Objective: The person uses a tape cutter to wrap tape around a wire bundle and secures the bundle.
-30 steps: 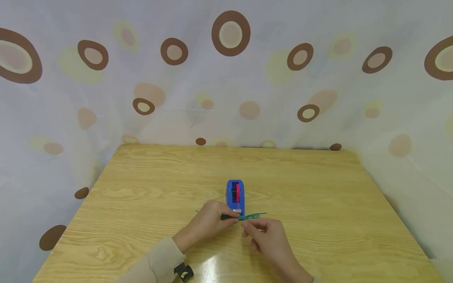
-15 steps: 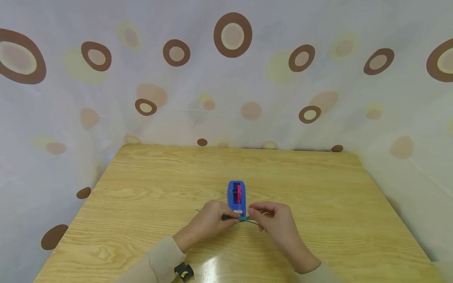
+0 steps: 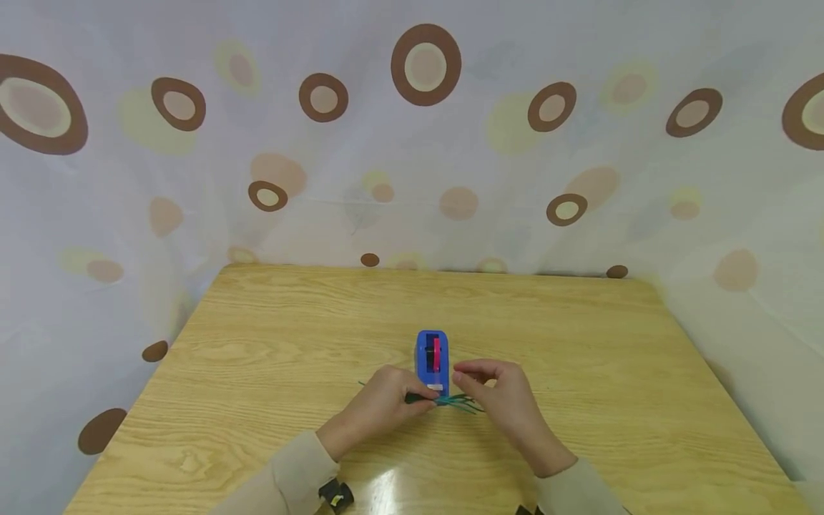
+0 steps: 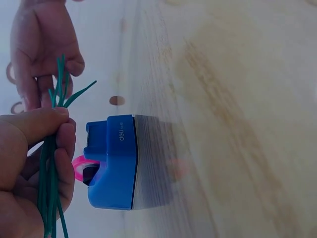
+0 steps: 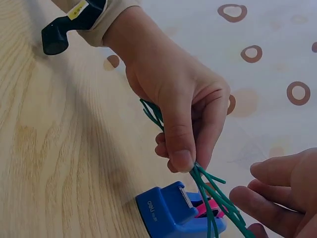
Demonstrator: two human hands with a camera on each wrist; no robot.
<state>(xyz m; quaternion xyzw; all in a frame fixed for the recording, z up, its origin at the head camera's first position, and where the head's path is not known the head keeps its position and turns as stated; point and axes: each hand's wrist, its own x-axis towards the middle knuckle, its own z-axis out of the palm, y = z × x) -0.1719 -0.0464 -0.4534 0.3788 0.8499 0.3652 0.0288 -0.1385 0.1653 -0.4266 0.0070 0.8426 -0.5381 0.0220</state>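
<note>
A bundle of thin green strands (image 5: 213, 193) is pinched between the thumb and fingers of my left hand (image 3: 388, 402), its tips fanning out past the fingertips. The bundle's other ends run back through the palm in the left wrist view. My right hand (image 3: 505, 393) hovers beside the fanned tips, fingers loosely bent with nothing between them. In the right wrist view its fingers (image 5: 267, 198) lie right by the strands. Just behind the left hand stands a blue tape dispenser (image 3: 423, 365), carrying a roll with a pink core (image 3: 436, 354).
The wooden table (image 3: 290, 322) spreads around the hands. Spotted cloth (image 3: 412, 157) hangs at the back and both sides. A black wrist device (image 5: 69, 27) sits on the left sleeve.
My right hand has moved up and to the right, away from the left fingertips, and come off the strand tips. The tips are now spread wider. The left hand keeps its grip.
</note>
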